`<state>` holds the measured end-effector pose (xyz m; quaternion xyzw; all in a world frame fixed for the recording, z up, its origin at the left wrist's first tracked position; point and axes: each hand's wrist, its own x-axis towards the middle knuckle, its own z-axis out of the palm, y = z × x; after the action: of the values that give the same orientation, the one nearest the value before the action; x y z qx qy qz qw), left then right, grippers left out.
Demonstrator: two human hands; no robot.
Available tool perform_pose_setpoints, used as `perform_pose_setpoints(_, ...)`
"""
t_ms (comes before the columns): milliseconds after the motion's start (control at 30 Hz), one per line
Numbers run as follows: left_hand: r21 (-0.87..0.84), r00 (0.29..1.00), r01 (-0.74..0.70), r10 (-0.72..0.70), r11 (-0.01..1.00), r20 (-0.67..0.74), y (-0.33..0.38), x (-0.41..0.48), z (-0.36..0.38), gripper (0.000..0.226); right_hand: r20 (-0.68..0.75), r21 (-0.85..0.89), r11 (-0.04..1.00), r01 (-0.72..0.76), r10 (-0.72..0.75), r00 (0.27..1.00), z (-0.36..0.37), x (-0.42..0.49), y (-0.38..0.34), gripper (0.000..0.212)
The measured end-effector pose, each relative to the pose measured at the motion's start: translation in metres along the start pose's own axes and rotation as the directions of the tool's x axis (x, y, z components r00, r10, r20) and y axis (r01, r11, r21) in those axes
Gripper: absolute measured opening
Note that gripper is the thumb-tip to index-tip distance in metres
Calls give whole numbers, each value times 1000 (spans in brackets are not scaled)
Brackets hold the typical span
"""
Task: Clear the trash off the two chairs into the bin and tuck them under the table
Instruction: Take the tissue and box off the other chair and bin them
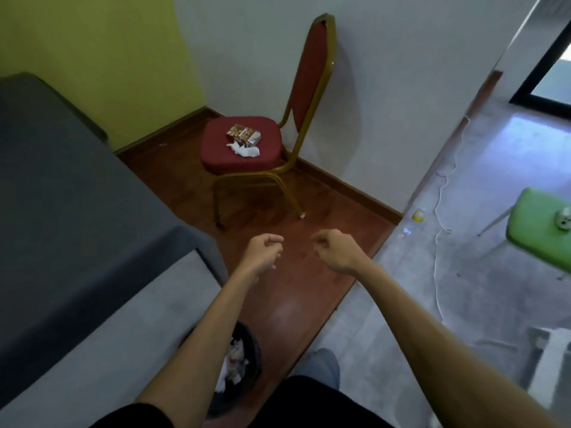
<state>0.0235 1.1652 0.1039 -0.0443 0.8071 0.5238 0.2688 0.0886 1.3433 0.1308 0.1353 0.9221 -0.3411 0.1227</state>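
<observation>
Chairs first: I see the red chair (244, 146) in the far corner, its tall back (312, 72) leaning against the white wall (401, 88) on the right and its seat facing left toward the grey-covered surface (61, 196). On the seat lie a brown printed box (240, 133), long side running left to right, a small white carton (255, 139) touching its right end, and a crumpled white tissue (244, 150) just in front. A green chair (543, 230) sits at the far right with a small white object (563, 225) on its seat. My left hand (262, 251) and right hand (335, 251) hang near me over the wooden floor (278, 288), both loosely curled and empty. The bin (239, 366), holding white scraps, stands near, beside the surface, under my left forearm.
</observation>
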Motion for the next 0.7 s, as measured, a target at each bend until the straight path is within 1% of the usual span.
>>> perform_pose_setpoints(100, -40, 998, -2, 0, 999, -64, 19, 35, 3, 26, 29, -12, 999, 51, -50, 998, -17, 52, 3, 39)
perform_pose_setpoints(300, -87, 985, 36, -50, 996, -164, 63, 100, -20, 23, 157, -34, 992, 120, -113, 981, -55, 146, -11, 39)
perform_pose_setpoints(433, -91, 973, 29, -49, 995, -224, 102, 132, -47, 22, 164, 0, 989, 146, -144, 976, -87, 203, -31, 41)
perform_pose_setpoints(533, -111, 962, 40, -68, 993, -264, 122, 164, -63, 22, 187, 18, 987, 159, -160, 969, -98, 246, -35, 41)
perform_pose_setpoints(700, -142, 949, 101, -138, 985, -283, 143, 224, -70, 22, 296, 24, 991, 128, -129, 947, -110, 321, -25, 43)
